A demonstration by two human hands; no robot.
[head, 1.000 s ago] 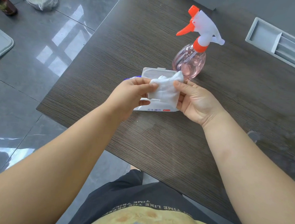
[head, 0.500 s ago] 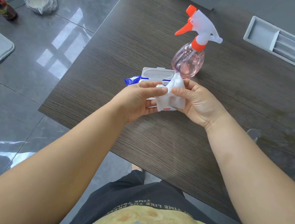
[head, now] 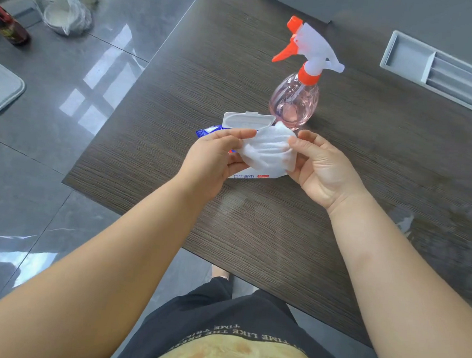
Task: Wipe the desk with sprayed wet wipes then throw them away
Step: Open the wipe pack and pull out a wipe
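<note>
The wipes pack point(head: 250, 176) lies mostly hidden behind the wet wipe point(head: 268, 150); the grey tray point(head: 405, 55) runs off the right edge.

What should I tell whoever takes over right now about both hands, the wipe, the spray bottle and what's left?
Hands: the left hand pinches the wet wipe at its left edge and the right hand pinches its right edge, above the wipes pack.
The pack lies on the desk with its lid open. The spray bottle stands upright just behind it, untouched.
Done: one wipe is out.
Left: spray it, wipe the desk, throw it away.
</note>
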